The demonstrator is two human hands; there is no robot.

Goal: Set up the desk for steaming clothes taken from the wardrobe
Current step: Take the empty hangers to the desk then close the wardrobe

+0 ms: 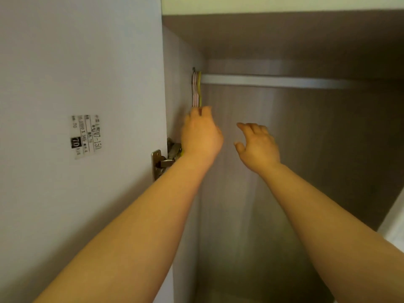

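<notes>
I look into an open wardrobe [306,149] with a grey hanging rail [273,80] across its top. Pink and yellow-green hangers [196,88] hang bunched at the rail's far left end, against the side wall. My left hand [200,133] reaches up to them and its fingers curl round the hangers' lower part. My right hand [258,145] hovers in the air to the right of it, fingers spread and relaxed, holding nothing. No clothes show on the rail.
The wardrobe door [83,106] stands open on the left, with a printed label [86,136] stuck on its inner face. A metal hinge [166,158] sits just below my left wrist. A shelf board [284,5] caps the compartment.
</notes>
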